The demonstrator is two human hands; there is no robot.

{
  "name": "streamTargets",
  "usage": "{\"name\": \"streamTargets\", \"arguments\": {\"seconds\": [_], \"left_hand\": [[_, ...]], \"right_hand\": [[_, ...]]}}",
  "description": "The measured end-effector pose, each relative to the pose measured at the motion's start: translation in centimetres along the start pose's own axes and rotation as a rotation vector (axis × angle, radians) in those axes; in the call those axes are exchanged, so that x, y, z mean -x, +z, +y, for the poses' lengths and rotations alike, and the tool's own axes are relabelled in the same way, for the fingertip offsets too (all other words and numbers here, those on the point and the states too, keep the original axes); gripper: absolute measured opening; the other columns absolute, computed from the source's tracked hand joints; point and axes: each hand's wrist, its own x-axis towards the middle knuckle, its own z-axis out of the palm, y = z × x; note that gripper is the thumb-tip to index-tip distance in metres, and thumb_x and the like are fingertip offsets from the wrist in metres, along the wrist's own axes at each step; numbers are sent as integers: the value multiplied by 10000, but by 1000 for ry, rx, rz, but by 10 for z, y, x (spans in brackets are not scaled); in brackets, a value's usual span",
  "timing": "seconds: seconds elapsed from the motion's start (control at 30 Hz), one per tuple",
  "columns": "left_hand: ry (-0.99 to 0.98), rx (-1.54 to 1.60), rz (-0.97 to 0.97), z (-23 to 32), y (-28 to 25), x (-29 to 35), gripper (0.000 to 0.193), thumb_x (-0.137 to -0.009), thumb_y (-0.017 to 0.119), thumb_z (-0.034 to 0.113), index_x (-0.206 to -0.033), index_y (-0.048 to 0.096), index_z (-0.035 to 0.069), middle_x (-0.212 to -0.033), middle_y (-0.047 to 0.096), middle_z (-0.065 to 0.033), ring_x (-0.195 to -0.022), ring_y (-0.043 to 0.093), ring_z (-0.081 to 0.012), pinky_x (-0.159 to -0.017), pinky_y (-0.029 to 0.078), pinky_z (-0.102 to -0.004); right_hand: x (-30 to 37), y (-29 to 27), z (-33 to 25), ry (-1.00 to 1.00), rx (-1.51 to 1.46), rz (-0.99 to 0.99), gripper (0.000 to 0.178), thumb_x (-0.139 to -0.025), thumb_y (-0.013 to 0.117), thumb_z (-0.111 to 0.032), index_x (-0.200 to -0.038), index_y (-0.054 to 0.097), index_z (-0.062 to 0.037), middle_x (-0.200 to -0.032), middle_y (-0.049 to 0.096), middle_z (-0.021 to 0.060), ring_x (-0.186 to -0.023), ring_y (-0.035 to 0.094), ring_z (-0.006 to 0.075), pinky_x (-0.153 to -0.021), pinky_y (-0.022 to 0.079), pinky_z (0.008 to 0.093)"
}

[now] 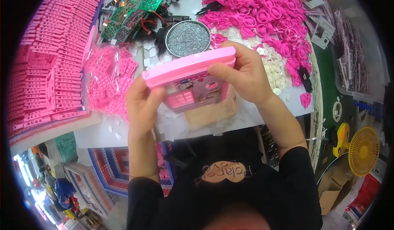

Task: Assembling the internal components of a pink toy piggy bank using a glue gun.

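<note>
Head view shows me the case clamped at its ends between left hand and right hand, above the table, just inside its near edge. If either grip slipped, I judge it could hit the bowl, spilling metal bits.
</note>
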Motion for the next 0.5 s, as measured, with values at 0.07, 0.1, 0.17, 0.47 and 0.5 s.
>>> {"name": "streamTargets", "arguments": {"seconds": [0.07, 0.1, 0.17, 0.47, 0.5], "left_hand": [[54, 30, -17, 5, 1, -6, 294, -949, 658, 81, -1214, 646, -46, -1111, 689, -96, -1007, 652, -177, -900, 514, -346], [78, 56, -7, 3, 3, -8, 283, -947, 654, 73, -1202, 647, -50, -1103, 688, -98, -1001, 650, -178, -889, 518, -347], [178, -33, -38, 2, -2, -13, 229, -924, 661, 55, -1127, 656, -50, -1043, 691, -114, -966, 652, -206, -856, 524, -363], [490, -730, -440, -18, -10, -18, 253, -770, 724, 88, -1018, 683, 66, -1133, 725, -114, -1064, 671, -346, -911, 517, -459], [477, -766, -484, -21, -9, -6, 254, -770, 733, 91, -1017, 681, 67, -1121, 721, -116, -1050, 668, -346, -903, 520, -462]], "right_hand": [[-2, -5, -7, -57, 106, -37, 222, -874, 825, -187, -901, 686, -16, -732, 670, -26, -668, 612, 27, -537, 448, 221], [-3, -10, -11, -137, 255, -88, 228, -853, 840, -178, -911, 694, -13, -752, 681, -9, -672, 628, 49, -562, 471, 231], [-6, -19, -20, -289, 525, -200, 251, -812, 871, -160, -931, 710, -8, -794, 704, 26, -681, 660, 93, -611, 516, 249], [11, -60, 11, -606, 846, -437, 312, -758, 806, -142, -1020, 701, -8, -1093, 730, 156, -1027, 708, 354, -861, 593, 419], [26, -62, 22, -585, 881, -454, 316, -755, 807, -142, -1022, 701, -11, -1111, 726, 153, -1043, 703, 351, -870, 593, 424]]}}
